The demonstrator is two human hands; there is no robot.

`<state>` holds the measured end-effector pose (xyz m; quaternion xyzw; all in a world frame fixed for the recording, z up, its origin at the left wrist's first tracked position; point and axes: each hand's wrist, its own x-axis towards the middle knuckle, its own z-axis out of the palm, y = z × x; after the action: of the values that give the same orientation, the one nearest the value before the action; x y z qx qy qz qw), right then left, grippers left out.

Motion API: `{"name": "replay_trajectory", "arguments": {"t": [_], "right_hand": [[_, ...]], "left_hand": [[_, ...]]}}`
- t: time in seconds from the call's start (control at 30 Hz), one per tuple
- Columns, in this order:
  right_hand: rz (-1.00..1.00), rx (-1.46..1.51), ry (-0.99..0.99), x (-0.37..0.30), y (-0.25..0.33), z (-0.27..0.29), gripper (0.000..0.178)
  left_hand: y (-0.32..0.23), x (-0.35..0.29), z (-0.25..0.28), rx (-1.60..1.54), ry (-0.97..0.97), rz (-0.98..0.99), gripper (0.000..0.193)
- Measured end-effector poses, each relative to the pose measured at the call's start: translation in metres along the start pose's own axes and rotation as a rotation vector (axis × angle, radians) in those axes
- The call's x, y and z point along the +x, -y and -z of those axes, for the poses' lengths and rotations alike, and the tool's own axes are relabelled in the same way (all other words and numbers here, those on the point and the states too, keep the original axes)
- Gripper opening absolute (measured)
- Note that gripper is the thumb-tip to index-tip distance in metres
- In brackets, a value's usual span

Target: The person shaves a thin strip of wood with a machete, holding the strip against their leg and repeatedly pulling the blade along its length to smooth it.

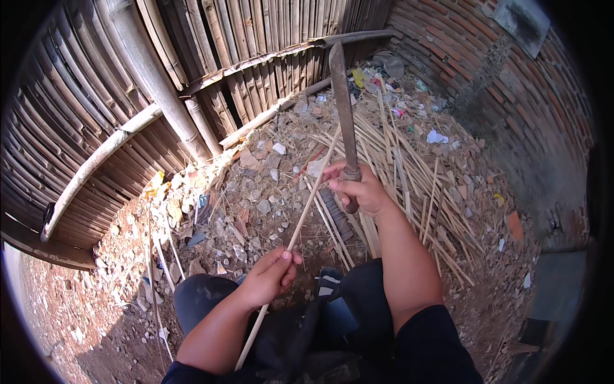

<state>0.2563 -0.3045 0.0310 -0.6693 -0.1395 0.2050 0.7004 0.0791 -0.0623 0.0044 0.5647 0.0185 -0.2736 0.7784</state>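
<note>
My left hand (pixel 272 276) is closed around a long, thin bamboo strip (pixel 304 214), which slants from my lap up past my right hand. In my right hand (pixel 359 187) is the handle of a machete (pixel 345 105), its dark, worn blade pointing up and away from me. The fingertips of that hand are close to the upper part of the strip; whether they touch it I cannot tell. Just below the right hand, a greyish cylindrical piece (pixel 337 216) lies on the ground, partly hidden. My knees in dark trousers are beneath both forearms.
A heap of split bamboo strips (pixel 409 173) spreads beyond and right of my right hand. Stones, rubble and litter (pixel 268 173) cover the ground. A bamboo fence (pixel 153 77) rises at the left and far side, a brick wall (pixel 505 83) at the right. A few strips (pixel 164 256) lie left of my knee.
</note>
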Motion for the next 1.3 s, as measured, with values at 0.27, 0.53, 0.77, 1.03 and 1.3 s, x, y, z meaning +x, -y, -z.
{"name": "replay_trajectory", "arguments": {"t": [0.27,0.53,0.77,1.03,1.3], "right_hand": [[-0.007,0.039,0.095,-0.007,0.002,0.002,0.034],[0.292,-0.373,0.281,-0.009,0.004,-0.031,0.042],[0.200,-1.006,-0.010,-0.018,0.020,-0.033,0.032],[-0.098,-1.045,-0.014,0.013,0.008,-0.018,0.038],[-0.254,-0.960,0.020,0.023,0.004,-0.013,0.032]], "left_hand": [[-0.026,-0.016,-0.012,0.354,0.133,0.124,0.032],[-0.037,0.005,-0.015,-0.123,-0.025,0.201,0.040],[-0.022,0.009,0.001,-0.115,-0.122,0.167,0.032],[-0.012,0.005,0.002,0.043,-0.114,0.076,0.025],[-0.003,0.006,-0.006,0.285,-0.175,0.003,0.025]]}}
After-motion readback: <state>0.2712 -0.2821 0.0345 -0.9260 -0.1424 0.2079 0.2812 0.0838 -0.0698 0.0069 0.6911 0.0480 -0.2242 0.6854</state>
